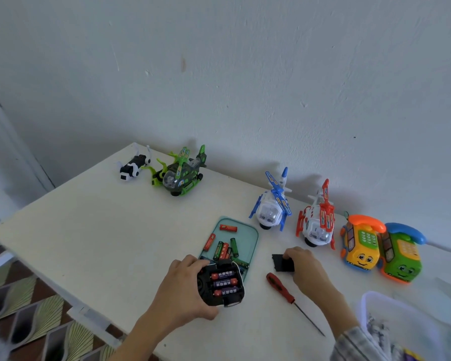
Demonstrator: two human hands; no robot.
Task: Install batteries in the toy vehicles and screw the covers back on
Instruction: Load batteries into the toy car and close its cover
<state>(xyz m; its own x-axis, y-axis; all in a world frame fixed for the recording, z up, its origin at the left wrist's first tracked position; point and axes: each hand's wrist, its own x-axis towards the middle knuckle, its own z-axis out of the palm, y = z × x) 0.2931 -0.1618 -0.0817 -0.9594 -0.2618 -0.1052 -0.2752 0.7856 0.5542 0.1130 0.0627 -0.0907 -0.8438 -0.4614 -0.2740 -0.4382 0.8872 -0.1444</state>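
Black toy (220,285) underside up, three batteries seated, left hand (185,287) gripping it, right hand (303,267) pinching cover (283,263)

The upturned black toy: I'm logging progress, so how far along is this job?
Done: three batteries sit in the upturned black toy, held by the left hand. In hand: the right hand is on the black cover on the table. Left: fitting that cover and screwing it down; the screwdriver lies untouched.

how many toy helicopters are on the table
3: a green helicopter at the back left, a blue-and-white helicopter right of centre, and a red-and-white helicopter beside it, next to the toy phones.
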